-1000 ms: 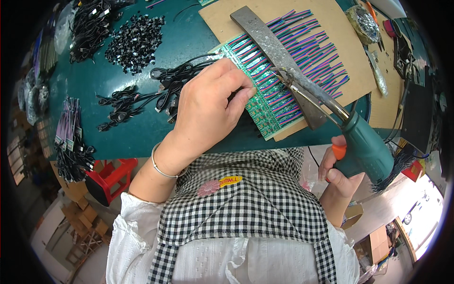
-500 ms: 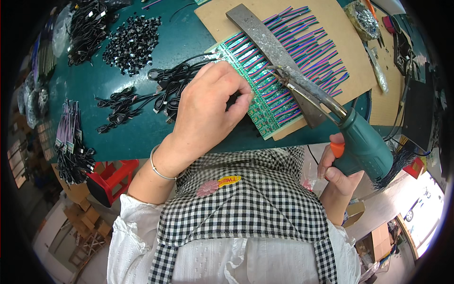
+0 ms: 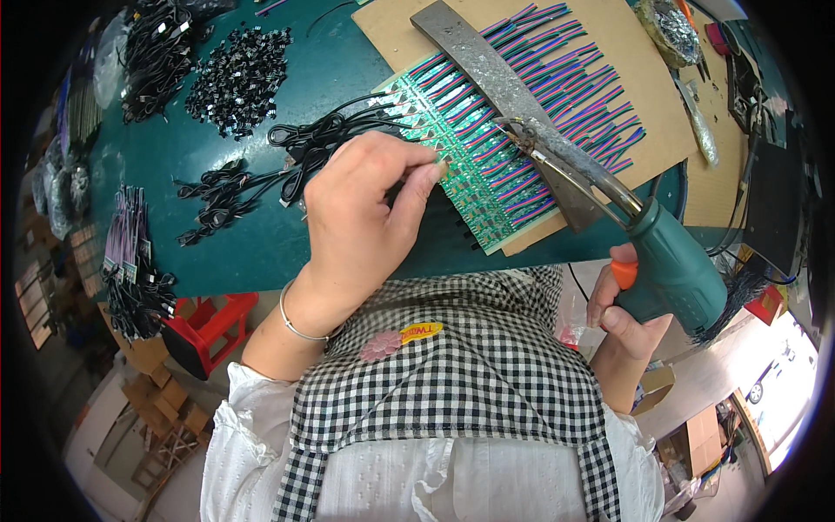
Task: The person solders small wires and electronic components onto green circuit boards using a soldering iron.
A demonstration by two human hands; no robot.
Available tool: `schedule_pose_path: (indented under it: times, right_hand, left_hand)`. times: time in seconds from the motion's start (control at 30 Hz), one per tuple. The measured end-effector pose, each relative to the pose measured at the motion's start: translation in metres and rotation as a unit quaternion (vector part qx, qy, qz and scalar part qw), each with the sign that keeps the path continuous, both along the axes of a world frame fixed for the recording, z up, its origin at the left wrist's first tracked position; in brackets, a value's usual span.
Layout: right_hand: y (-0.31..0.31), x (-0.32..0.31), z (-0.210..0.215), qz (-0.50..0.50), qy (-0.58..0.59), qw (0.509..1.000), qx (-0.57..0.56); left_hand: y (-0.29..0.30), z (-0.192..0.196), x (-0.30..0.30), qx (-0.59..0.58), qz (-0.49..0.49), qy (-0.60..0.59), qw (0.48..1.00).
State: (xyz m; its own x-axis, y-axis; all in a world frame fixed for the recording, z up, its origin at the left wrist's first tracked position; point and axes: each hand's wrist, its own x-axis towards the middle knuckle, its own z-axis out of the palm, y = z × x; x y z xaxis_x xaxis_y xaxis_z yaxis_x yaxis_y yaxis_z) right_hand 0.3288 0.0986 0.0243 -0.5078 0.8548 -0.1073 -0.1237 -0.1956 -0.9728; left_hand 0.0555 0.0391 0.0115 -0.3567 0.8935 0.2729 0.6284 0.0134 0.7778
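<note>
My right hand grips a green soldering gun by its handle, fingers at the orange trigger. Its metal tip rests over a grey metal bar that lies slantwise across a green circuit board panel. Rows of red, blue, green and black wires stick out from the panel's right side. At the panel's left edge my left hand is closed in a pinch; what the fingertips hold is too small to tell. Beside that hand, coiled black cables reach the panel's upper left edge.
Brown cardboard lies under the panel on the green table. To the left are a heap of small black connectors, more black cables and a purple wire bundle. A red stool stands below the table edge.
My left hand has drawn a little to the left, its pinched fingertips now by the panel's left edge. The soldering gun and my right hand have barely moved.
</note>
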Motion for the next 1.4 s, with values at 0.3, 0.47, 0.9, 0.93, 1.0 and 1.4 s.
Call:
schedule_pose_path:
  times: [0.3,0.47,0.9,0.93,1.0,1.4]
  right_hand:
    - [-0.002,0.002,0.0,-0.01,-0.003,1.0,0.014]
    - [-0.004,0.003,-0.004,-0.018,0.002,1.0,0.013]
    - [0.003,-0.007,0.001,0.018,0.028,0.999,0.009]
    - [0.005,-0.009,0.0,0.037,0.058,0.998,-0.005]
    - [0.004,-0.031,0.007,0.018,0.077,0.997,0.0]
    - [0.01,-0.121,-0.009,-0.024,-0.156,0.936,0.315]
  left_hand:
    - [0.009,0.018,-0.009,-0.155,-0.022,-0.001,0.988]
    - [0.008,0.007,-0.007,-0.123,-0.004,-0.068,0.99]
    - [0.009,0.005,-0.005,-0.06,-0.053,-0.034,0.996]
    - [0.01,0.006,-0.005,-0.066,-0.06,-0.024,0.996]
    - [0.011,0.007,-0.005,-0.074,-0.056,-0.022,0.995]
    - [0.017,-0.001,-0.015,-0.149,-0.046,-0.305,0.939]
